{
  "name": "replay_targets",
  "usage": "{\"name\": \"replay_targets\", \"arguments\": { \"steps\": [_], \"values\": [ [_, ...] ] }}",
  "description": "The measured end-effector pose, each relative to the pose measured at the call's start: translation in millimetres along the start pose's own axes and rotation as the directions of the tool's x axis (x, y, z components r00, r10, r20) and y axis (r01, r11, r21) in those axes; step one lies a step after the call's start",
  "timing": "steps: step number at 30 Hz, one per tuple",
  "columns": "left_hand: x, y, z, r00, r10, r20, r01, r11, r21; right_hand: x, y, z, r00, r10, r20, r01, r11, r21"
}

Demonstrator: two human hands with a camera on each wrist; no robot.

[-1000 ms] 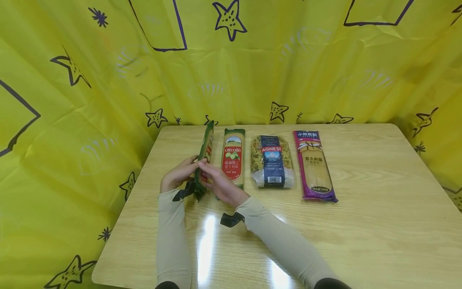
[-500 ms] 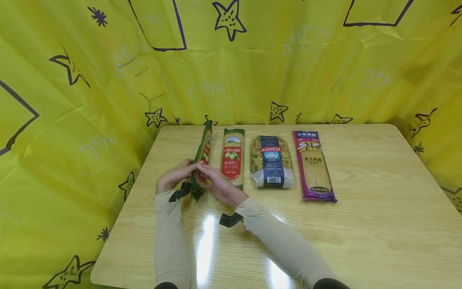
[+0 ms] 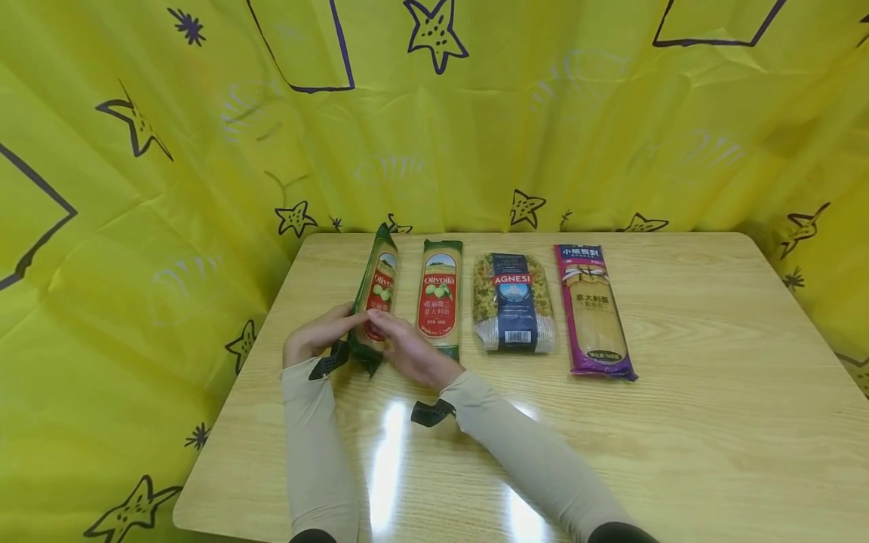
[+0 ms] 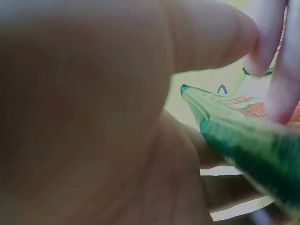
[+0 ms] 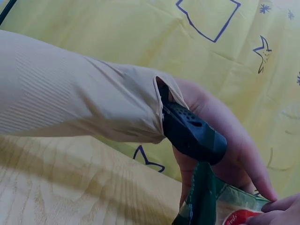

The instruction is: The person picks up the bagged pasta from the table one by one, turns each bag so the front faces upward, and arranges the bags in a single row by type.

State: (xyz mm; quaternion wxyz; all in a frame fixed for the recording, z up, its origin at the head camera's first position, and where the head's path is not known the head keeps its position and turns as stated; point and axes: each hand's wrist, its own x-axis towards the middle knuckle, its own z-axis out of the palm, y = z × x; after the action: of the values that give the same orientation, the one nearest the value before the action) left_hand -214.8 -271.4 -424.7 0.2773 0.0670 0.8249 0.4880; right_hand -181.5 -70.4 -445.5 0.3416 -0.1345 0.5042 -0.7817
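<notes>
A green-ended packet of spaghetti (image 3: pixel 382 280) with a red Olivoilà label leans on its edge at the table's left, its front turned partly up. My left hand (image 3: pixel 319 334) grips its left side, thumb across the front and fingers behind it. Against the front of the packet, my right hand (image 3: pixel 419 353) rests from the right, near the left thumb. Two straight right fingers (image 4: pixel 282 79) touch the label side in the left wrist view. The right wrist view shows the left hand (image 5: pixel 229 131) arched over the packet (image 5: pixel 199 201); the right palm is hidden.
A second Olivoilà spaghetti packet (image 3: pixel 438 298) lies flat just right of my hands. Further right lie an Agnesi pasta bag (image 3: pixel 514 302) and a purple-edged pasta packet (image 3: pixel 594 313). A yellow patterned curtain (image 3: pixel 475 136) hangs behind the wooden table (image 3: pixel 713 422).
The held spaghetti packet has tipped leftward from nearly on edge, so more of its front shows. My left hand has moved slightly left and down with it; the right hand has barely moved.
</notes>
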Motion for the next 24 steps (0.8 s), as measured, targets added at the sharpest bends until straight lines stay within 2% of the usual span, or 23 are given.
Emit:
{"name": "replay_targets", "arguments": {
  "steps": [5, 9, 12, 17, 24],
  "values": [
    [0.4, -2.6, -1.5, 1.0, 0.013, -0.006, -0.013, 1.0, 0.008, -0.7, 0, -1, 1.0, 0.001, 0.027, -0.001, 1.0, 0.017],
    [0.0, -4.1, -2.6, 1.0, -0.009, 0.002, 0.009, 1.0, -0.007, -0.2, 0, 0, 1.0, 0.004, 0.013, -0.005, 0.999, 0.039],
    [-0.4, -5.1, -3.5, 1.0, -0.013, 0.006, 0.013, 1.0, -0.012, 1.7, 0, 0, 1.0, 0.0, -0.014, 0.001, 0.997, 0.075],
    [-1.4, -8.6, -4.4, 1.0, 0.023, -0.002, -0.023, 1.0, 0.012, 2.8, 0, 0, 0.998, -0.004, -0.069, 0.013, 0.992, 0.123],
    [-2.5, -16.6, -7.8, 0.999, 0.012, -0.031, -0.012, 1.0, 0.002, 3.0, 1, -3, 0.99, -0.003, -0.138, 0.024, 0.989, 0.149]
  ]
}}
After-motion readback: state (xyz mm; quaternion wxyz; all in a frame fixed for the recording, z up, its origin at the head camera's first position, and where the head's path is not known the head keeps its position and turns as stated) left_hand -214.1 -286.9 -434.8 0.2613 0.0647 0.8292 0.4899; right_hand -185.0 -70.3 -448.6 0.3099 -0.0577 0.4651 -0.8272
